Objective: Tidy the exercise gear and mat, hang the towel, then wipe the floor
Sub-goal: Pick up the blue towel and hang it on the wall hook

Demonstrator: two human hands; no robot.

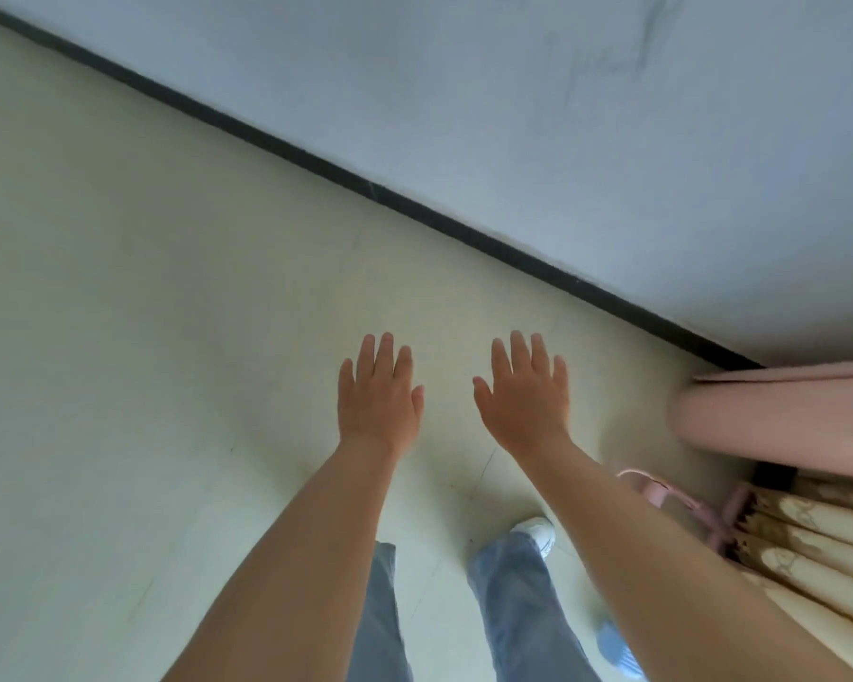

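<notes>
My left hand (378,396) and my right hand (525,391) are stretched out side by side above the pale floor (144,312), fingers straight and spread, palms down, holding nothing. At the right edge a rolled pink mat (779,415) leans in the corner by the wall. Below it, partly hidden by my right forearm, lies a pink piece of exercise gear with handles (685,499). A blue object (616,647) peeks out under my right arm near my feet; what it is cannot be told.
A white wall (562,115) with a black skirting strip (365,189) runs diagonally across the view. A beige patterned curtain (808,548) hangs at the lower right. My legs in blue jeans and a white shoe (538,531) stand on the floor below my hands.
</notes>
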